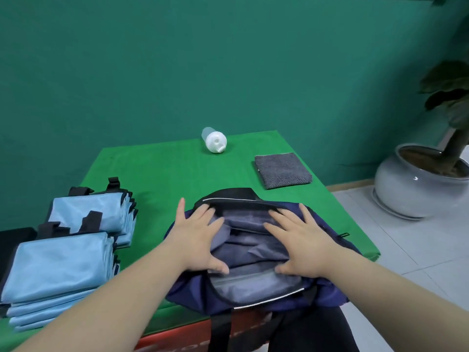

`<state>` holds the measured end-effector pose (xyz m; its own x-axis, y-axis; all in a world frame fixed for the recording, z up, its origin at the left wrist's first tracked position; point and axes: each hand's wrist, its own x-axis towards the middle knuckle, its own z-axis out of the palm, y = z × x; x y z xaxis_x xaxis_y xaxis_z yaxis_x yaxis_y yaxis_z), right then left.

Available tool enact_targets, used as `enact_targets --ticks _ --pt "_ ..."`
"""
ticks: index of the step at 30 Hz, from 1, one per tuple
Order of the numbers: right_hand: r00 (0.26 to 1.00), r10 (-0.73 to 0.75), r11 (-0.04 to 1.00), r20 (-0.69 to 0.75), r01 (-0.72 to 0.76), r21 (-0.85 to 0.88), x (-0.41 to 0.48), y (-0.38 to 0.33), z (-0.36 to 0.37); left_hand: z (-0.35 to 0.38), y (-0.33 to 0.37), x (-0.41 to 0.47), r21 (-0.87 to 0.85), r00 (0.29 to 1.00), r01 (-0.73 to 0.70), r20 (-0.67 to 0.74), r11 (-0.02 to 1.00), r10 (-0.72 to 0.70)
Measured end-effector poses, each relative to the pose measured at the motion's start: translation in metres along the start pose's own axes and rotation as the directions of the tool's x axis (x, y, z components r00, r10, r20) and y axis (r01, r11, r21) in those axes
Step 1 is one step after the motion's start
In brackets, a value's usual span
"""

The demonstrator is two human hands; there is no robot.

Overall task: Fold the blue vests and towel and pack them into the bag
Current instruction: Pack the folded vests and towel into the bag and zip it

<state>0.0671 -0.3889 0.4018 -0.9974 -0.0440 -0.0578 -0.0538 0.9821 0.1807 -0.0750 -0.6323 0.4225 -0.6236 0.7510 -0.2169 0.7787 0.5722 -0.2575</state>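
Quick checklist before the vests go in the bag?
1. Bag unzipped: ok, its mouth gapes.
2. Left hand and right hand free: not ok, both lie flat on the bag's lining.
3. Blue vests folded: ok, two stacks left of the bag.
4. Towel folded: ok, far right on the green table.
5. Room inside the bag: cannot tell, the lining is crumpled.

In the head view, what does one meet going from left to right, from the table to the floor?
folded blue vests → white bottle → grey towel → plant pot. The bag is left out: it overlaps bottle and towel.
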Motion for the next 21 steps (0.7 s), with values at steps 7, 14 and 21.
enact_targets --ticks 7,14,21 --pt "0.994 -0.074 0.99 -0.08 0.064 -0.123 0.047 0.025 -0.007 -0.013 -0.032 0.016 0.126 0.989 0.144 -0.061 0.981 -0.137" --pt "0.992 -0.081 0.996 -0.101 0.076 -0.048 0.094 0.028 -0.016 -0.016 -0.057 0.009 0.155 0.977 0.211 -0.025 0.965 -0.21" --pt "0.974 0.114 0.968 -0.196 -0.064 0.245 0.116 -0.009 0.009 0.012 -0.052 0.026 0.034 0.991 0.129 -0.034 0.991 -0.128"
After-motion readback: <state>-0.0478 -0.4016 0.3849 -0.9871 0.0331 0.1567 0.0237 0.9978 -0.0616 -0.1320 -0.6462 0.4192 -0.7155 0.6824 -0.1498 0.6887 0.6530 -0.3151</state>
